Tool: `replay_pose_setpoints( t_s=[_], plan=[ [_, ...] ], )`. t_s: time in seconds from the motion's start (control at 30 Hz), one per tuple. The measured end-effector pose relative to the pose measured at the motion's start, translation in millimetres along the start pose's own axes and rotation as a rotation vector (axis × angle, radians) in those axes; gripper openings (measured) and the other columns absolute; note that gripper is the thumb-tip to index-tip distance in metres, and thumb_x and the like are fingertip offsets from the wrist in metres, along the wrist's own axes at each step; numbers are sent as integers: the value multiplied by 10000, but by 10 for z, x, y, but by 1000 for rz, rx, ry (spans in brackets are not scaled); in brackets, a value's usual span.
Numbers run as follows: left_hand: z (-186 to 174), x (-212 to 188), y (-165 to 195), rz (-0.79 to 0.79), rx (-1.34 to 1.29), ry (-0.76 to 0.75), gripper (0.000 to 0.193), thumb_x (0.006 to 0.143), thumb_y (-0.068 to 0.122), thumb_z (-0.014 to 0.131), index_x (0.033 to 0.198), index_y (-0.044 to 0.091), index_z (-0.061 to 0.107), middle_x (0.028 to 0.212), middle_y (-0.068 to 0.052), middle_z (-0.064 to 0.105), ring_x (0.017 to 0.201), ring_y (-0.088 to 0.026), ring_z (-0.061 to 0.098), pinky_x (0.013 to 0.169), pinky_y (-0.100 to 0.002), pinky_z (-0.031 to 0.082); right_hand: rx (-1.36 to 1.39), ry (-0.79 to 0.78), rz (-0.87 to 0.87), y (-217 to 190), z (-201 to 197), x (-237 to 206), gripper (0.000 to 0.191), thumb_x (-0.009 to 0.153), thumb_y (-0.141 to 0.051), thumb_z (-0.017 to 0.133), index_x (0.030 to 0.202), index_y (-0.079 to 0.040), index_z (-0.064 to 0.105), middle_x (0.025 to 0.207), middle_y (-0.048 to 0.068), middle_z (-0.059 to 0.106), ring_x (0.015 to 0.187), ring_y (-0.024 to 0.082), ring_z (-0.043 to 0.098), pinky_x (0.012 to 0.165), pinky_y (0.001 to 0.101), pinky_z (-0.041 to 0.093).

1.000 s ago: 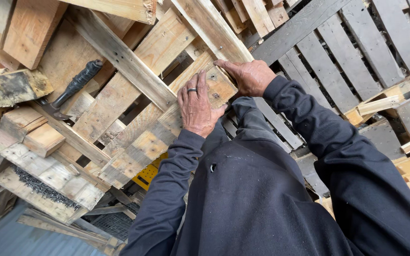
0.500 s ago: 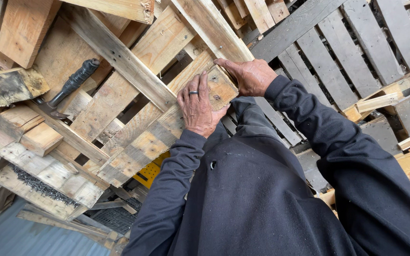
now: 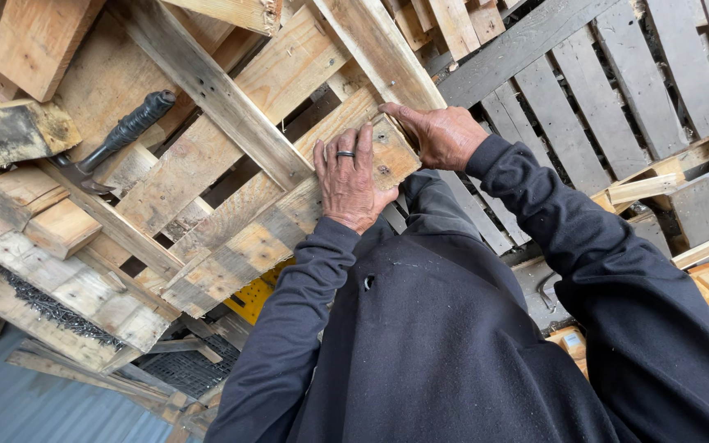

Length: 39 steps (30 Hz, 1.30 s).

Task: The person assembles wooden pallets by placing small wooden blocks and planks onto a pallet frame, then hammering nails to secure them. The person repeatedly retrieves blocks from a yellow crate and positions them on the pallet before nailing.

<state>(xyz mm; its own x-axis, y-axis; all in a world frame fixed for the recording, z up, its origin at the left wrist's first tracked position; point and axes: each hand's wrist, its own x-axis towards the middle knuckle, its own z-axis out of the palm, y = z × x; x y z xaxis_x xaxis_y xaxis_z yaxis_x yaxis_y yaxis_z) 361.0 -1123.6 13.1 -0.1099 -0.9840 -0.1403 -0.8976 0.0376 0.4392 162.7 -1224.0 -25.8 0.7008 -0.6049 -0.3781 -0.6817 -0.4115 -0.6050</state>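
Block: a small pale wooden block (image 3: 390, 156) sits at the near corner of a wooden pallet (image 3: 231, 197), its face roughly square, with a dark nail mark or knot near the middle and slightly chipped edges.
Where it sits: pressed against the end of the pallet's boards, just in front of the person's chest, between both hands.
Left hand: the left hand (image 3: 350, 184), a dark ring on one finger, lies flat against the block's left side and the board end beside it; its grip is a flat press, fingers extended, not curled round anything.
Right hand: the right hand (image 3: 441, 135) cups the block's upper right corner; its grip is closed on the block, fingers bent over the top edge.
Doing it well: my judgement is that the block wants even pressure from both sides, kept square to the board end, with fingertips clear of the gap.
Nearby tool: a hammer with a black handle (image 3: 116, 135) rests on the pallet slats, well apart to the left.
Further out: a yellow object (image 3: 260, 295) shows below the boards; grey weathered pallets (image 3: 609, 90) lie to the right.
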Motion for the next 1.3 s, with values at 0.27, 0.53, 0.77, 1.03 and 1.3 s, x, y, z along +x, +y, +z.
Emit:
replay_pose_setpoints(
  t_s=[0.27, 0.53, 0.77, 1.03, 1.3],
  plan=[
    [-43, 33, -53, 57, -20, 37, 1215, 549, 462, 966, 1514, 113, 316, 1294, -120, 460, 1243, -343, 476, 1207, -604, 257, 13, 18, 0, -9, -15, 6, 763, 943, -249, 706, 1603, -240, 322, 814, 180, 722, 532, 315, 650, 483, 430, 534],
    [16, 11, -50, 40, 57, 15, 1346, 554, 612, 958, 1588, 152, 231, 1366, -99, 427, 1319, -310, 429, 1248, -622, 180, -15, 71, -52, 22, 36, -6, 695, 1002, -220, 658, 1607, -224, 317, 841, 190, 723, 522, 331, 632, 456, 443, 501],
    [103, -53, -181, 103, 39, 128, 1626, 404, 863, 880, 1626, 165, 66, 1656, -164, 70, 1554, -377, 7, 1245, -701, -1, -129, 77, -64, 36, 96, 12, 755, 993, -183, 627, 1643, -168, 243, 1021, 207, 715, 537, 304, 645, 448, 421, 506],
    [-163, -1236, -339, -65, 37, 407, 1231, 657, 601, 947, 1613, 196, 286, 1680, -143, 177, 1580, -374, 165, 1290, -659, 132, 304, 381, -37, 69, 535, -549, 678, 966, -184, 797, 1476, -11, 385, 1137, 253, 646, 913, 266, 685, 770, 387, 592],
    [-816, -1699, -489, -435, -448, 708, 430, 870, 149, 811, 1260, 27, 679, 1442, -168, 571, 1330, -363, 567, 1107, -414, 473, 484, -20, -31, -1065, 793, -794, 148, 940, -145, 690, 1022, -27, 656, 898, 81, 674, 807, 127, 664, 768, 312, 547]
  ],
)
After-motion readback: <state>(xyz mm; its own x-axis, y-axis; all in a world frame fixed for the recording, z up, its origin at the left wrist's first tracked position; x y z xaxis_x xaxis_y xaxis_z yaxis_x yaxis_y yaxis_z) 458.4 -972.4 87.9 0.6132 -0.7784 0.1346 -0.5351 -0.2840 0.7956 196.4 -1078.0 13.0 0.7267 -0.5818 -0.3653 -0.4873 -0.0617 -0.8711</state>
